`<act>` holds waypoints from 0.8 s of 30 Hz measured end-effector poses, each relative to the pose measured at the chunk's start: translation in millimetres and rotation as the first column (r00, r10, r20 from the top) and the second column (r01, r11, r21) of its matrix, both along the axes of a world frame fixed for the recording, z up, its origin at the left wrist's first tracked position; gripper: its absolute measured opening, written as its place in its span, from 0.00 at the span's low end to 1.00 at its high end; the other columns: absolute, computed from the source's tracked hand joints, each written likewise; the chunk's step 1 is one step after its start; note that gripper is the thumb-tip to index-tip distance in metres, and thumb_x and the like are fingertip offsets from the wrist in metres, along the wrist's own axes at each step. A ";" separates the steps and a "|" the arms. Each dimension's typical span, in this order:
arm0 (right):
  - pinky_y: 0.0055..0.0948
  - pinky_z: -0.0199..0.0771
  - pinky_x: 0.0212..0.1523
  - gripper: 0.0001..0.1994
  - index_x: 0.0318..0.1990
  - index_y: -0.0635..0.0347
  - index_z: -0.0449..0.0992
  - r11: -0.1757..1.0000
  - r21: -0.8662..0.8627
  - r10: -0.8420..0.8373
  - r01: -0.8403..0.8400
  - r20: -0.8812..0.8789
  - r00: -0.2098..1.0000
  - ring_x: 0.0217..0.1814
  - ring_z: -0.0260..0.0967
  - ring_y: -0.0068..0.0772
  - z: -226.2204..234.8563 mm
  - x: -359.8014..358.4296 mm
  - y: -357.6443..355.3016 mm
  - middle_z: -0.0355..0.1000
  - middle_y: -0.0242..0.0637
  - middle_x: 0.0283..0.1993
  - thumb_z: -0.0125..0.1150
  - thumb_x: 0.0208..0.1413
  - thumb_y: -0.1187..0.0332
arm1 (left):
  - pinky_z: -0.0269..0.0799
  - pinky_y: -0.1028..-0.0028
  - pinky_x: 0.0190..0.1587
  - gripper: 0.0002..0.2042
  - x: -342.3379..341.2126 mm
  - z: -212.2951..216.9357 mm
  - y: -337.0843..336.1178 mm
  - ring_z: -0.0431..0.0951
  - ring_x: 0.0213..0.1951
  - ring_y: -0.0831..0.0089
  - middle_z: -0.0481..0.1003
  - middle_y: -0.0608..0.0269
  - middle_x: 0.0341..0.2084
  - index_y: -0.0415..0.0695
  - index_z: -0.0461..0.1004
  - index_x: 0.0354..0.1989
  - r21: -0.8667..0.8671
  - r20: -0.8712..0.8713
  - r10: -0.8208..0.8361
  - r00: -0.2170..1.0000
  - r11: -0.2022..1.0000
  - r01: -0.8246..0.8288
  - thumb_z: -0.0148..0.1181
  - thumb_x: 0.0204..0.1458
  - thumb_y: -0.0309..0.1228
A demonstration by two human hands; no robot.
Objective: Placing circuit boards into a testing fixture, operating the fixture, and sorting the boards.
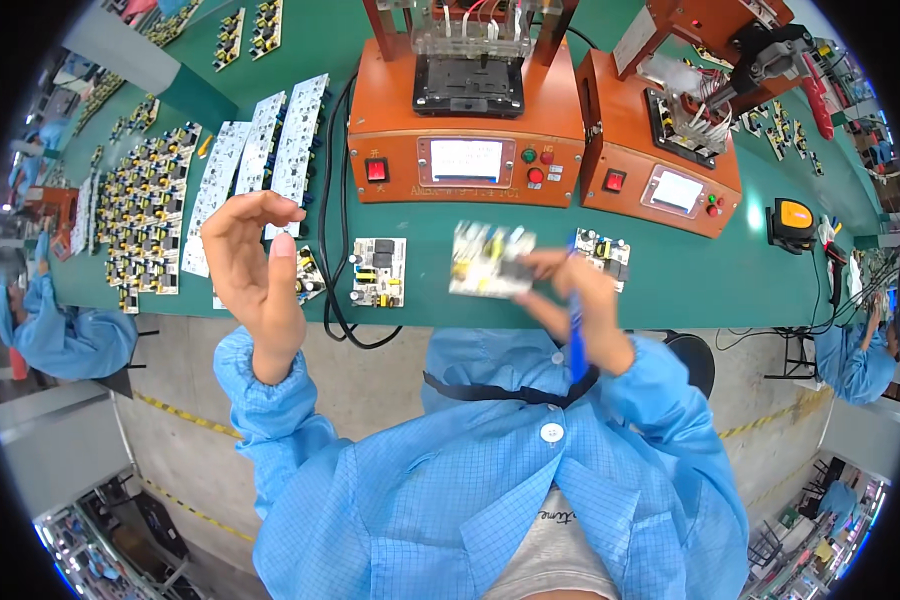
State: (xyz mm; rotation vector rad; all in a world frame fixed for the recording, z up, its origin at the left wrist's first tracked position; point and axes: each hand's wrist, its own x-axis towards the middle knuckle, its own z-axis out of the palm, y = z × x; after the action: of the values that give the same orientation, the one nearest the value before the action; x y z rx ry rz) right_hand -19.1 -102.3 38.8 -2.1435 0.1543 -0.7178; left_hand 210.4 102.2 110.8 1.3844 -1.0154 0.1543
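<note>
Risk: board is pinched by 1 edge only, mid-frame above the desk; it could tilt and drop, since the same right hand also carries a blue pen. Right grip: clenched on board and pen. Left hand, left of centre: released, fingers curled, touching nothing.

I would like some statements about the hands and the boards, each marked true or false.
1. The right hand holds a circuit board. True.
2. The left hand holds a board. False: it is raised and empty.
3. A blue pen is in the right hand. True.
4. Both testers are blue. False: they are orange.
5. A board lies on the green table. True.
</note>
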 end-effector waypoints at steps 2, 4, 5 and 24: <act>0.26 0.70 0.34 0.23 0.24 0.57 0.53 0.975 0.079 -0.206 0.207 -0.015 0.978 0.36 0.68 0.23 25.5 18.2 -33.1 0.76 0.51 0.44 0.70 0.44 0.78 | 0.69 0.69 0.47 0.15 3.0 2.6 -1.4 0.71 0.41 0.70 0.69 0.54 0.40 0.36 0.62 0.51 0.032 -0.128 -0.030 0.991 0.999 0.034 0.50 0.53 0.21; 0.25 0.70 0.37 0.23 0.24 0.56 0.53 0.963 0.142 -0.233 0.229 0.016 0.972 0.39 0.69 0.23 39.6 48.4 -73.3 0.76 0.50 0.44 0.70 0.43 0.79 | 0.69 0.71 0.46 0.14 8.1 10.8 -4.4 0.71 0.40 0.71 0.69 0.55 0.39 0.36 0.63 0.49 0.014 -0.145 -0.031 0.989 0.999 0.033 0.50 0.53 0.21; 0.26 0.70 0.37 0.24 0.24 0.56 0.53 0.966 0.067 -0.252 0.249 0.033 0.967 0.38 0.68 0.23 39.6 64.9 -91.0 0.76 0.49 0.44 0.70 0.43 0.78 | 0.69 0.71 0.46 0.14 11.0 15.6 -10.3 0.71 0.40 0.71 0.70 0.56 0.38 0.36 0.63 0.49 -0.002 -0.167 -0.065 0.984 0.998 0.065 0.50 0.53 0.21; 0.33 0.64 0.32 0.18 0.28 0.63 0.64 0.879 -0.435 -0.121 0.194 0.189 0.974 0.27 0.62 0.33 47.3 144.2 -123.3 0.62 0.37 0.19 0.73 0.42 0.68 | 0.67 0.78 0.36 0.11 130.6 179.6 -212.7 0.72 0.29 0.74 0.75 0.65 0.33 0.38 0.74 0.40 -0.028 0.091 0.009 0.996 1.000 -0.006 0.50 0.60 0.34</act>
State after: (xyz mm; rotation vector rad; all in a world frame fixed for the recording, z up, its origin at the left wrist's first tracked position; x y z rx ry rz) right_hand 125.0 -225.6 86.2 -2.5219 0.0837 -1.1038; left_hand 341.0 -110.5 290.5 1.3658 -1.0795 0.2380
